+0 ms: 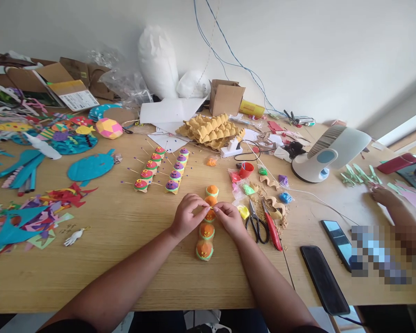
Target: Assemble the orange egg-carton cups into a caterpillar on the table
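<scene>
An orange egg-carton caterpillar [205, 231] with green trim lies lengthwise on the wooden table, small yellow faces showing on its nearer humps. Over its middle humps, my left hand [190, 212] and my right hand [229, 216] come together with thumbs and forefingers pinched. What sits between the fingertips is too small to make out; a tiny yellow speck shows there. Left of them stand a red-and-green caterpillar [146, 175] and a purple caterpillar [175, 174], both with pins sticking out sideways. Beside my right hand are black-handled scissors [256, 224] and a red-handled cutter [273, 226].
Bags of coloured clay [243, 185], a red cup [246, 170] and carton scraps [275, 206] lie to the right. Egg trays [211, 129] stack behind. A white fan [327, 152], phones [324, 280] and another person's hand [384, 198] are further right. Paper scraps [31, 217] cover the left.
</scene>
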`<act>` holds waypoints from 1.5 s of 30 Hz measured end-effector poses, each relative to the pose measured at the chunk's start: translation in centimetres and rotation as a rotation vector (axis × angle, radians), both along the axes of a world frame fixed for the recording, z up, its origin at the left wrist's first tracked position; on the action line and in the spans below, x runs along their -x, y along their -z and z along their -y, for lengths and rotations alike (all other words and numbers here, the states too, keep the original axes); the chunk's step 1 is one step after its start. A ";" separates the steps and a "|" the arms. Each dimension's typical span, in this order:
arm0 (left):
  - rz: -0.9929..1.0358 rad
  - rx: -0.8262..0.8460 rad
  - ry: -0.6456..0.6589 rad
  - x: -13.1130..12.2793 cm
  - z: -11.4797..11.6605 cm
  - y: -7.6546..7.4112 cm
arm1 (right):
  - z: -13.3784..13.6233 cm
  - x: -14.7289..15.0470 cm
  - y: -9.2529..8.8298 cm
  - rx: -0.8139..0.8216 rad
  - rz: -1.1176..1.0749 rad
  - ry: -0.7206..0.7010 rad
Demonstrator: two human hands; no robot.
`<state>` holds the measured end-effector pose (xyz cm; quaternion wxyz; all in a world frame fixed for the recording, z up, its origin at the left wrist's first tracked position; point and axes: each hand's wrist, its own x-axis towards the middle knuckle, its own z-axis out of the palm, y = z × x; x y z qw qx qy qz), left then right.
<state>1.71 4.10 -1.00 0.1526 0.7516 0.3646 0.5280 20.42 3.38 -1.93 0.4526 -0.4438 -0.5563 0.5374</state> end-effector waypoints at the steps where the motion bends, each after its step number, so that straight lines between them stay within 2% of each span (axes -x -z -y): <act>1: 0.001 0.000 -0.004 0.0 0.0 0.0 | 0.0 0.0 0.0 -0.001 0.003 0.000; 16: -0.004 0.028 0.089 0.1 0.2 0.1 | -0.1 -0.1 -0.2 -0.017 0.030 -0.032; 37: -0.027 0.029 0.106 0.0 0.0 0.6 | -0.1 -0.2 -0.3 0.013 -0.011 -0.082; 45: -0.017 0.025 0.106 0.0 0.0 0.4 | -0.2 -0.3 -0.1 -0.036 0.028 -0.042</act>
